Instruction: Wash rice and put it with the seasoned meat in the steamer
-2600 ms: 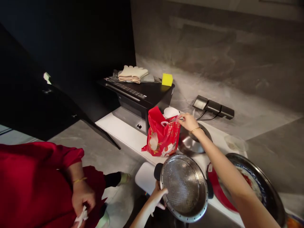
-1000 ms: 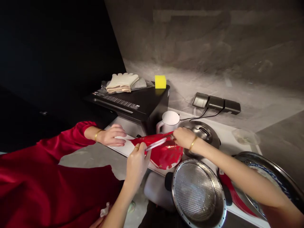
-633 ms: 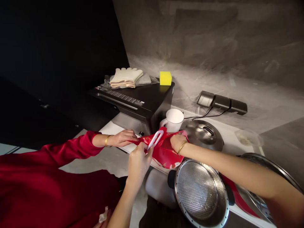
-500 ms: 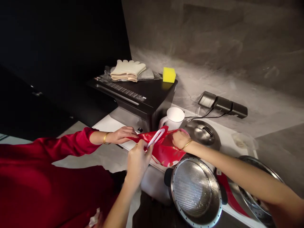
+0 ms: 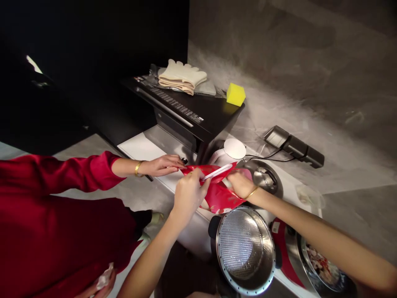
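A red patterned bag [image 5: 221,198] with a white handle [image 5: 219,170] is held up above the counter. My left hand [image 5: 190,192] closes on the bag at the near end of this handle. Reaching in from the right, my right hand [image 5: 240,183] has its fingers inside the bag's mouth, where they are hidden, so I cannot tell what they hold. A co-worker's hand [image 5: 164,165], from a red sleeve, touches the bag's left edge. Just in front of the bag stands a steel pot [image 5: 266,271] with a textured bottom.
A white pitcher [image 5: 234,149] and a steel lid [image 5: 263,178] stand behind the bag. Folded gloves [image 5: 181,76] and a yellow sponge [image 5: 235,95] lie on a black appliance [image 5: 214,109]. A pan with food [image 5: 324,265] is at the right. Black sockets [image 5: 294,145] hang on the wall.
The view has turned, showing more of the food at the right. The bag's handle lies flatter, pointing right. My right hand stays at the bag's mouth, and the co-worker's hand keeps to its edge.
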`<action>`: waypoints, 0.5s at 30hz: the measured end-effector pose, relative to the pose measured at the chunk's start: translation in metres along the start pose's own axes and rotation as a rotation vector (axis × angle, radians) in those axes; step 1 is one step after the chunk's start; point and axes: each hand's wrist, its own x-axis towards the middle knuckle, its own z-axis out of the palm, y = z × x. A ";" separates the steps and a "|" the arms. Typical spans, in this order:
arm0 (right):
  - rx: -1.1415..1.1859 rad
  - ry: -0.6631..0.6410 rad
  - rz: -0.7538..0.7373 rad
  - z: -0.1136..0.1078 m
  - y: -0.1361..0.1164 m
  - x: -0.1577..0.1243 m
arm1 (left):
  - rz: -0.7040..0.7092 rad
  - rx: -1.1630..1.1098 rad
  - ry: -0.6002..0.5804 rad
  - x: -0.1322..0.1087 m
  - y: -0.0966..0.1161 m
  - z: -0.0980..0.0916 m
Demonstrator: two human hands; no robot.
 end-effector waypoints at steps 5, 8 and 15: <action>-0.204 -0.051 0.087 0.001 -0.013 0.007 | -0.018 -0.030 -0.018 0.002 -0.002 0.001; -0.134 -0.078 0.041 0.003 -0.006 0.021 | -0.044 -0.042 -0.002 0.002 -0.008 0.006; 0.049 -0.057 -0.004 0.015 0.012 0.042 | -0.012 -0.131 0.060 0.004 -0.017 0.026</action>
